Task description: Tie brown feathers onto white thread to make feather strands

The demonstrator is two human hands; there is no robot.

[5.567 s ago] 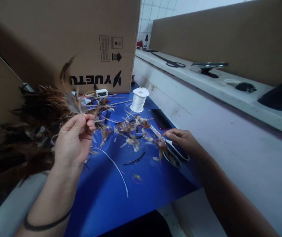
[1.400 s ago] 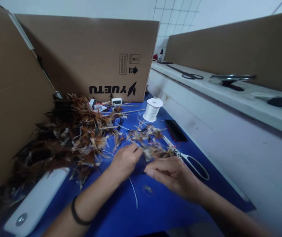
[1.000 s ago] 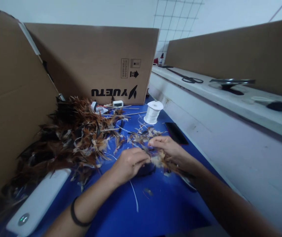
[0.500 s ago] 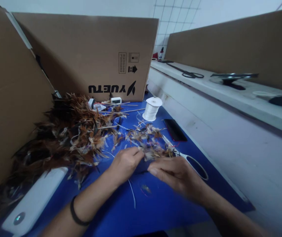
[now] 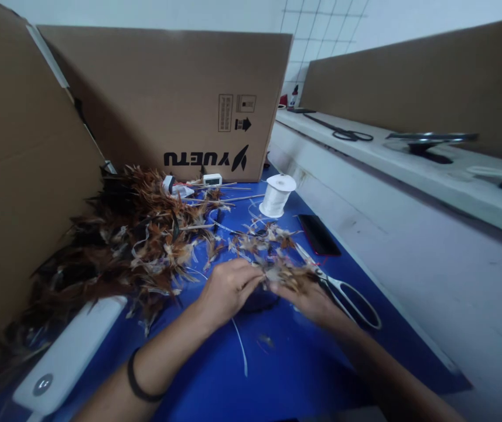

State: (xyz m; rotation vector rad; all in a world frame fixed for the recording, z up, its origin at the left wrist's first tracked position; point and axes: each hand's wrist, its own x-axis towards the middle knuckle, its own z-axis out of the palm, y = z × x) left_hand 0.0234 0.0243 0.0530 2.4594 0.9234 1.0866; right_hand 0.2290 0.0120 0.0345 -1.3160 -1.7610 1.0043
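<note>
My left hand [image 5: 232, 286], with a dark band at the wrist, pinches the pale base of a small feather bunch [image 5: 292, 274]. The feathers are brown and grey and fan out to the right. Against the bunch lies my right hand [image 5: 310, 302], its fingertip close to the left fingertips. Feathers and motion blur hide most of the right fingers, so I cannot tell their grip. Beyond the hands lie more loose feathers [image 5: 257, 241]. White-handled scissors [image 5: 356, 305] rest just right of my right hand. A thin white ribbon [image 5: 241, 347] trails below the left hand.
A large feather pile [image 5: 132, 240] fills the left side, beside a white device [image 5: 72, 354]. A white spool [image 5: 278, 196] and a dark phone [image 5: 318, 234] stand farther back on the blue table [image 5: 215, 381]. Cardboard [image 5: 145, 88] borders the back; a ledge [image 5: 378, 152] runs along the right.
My right hand has shifted from in front of the bunch to lie against the feathers, its fingers now largely behind them. My left hand keeps its pinch. The whole view has moved slightly.
</note>
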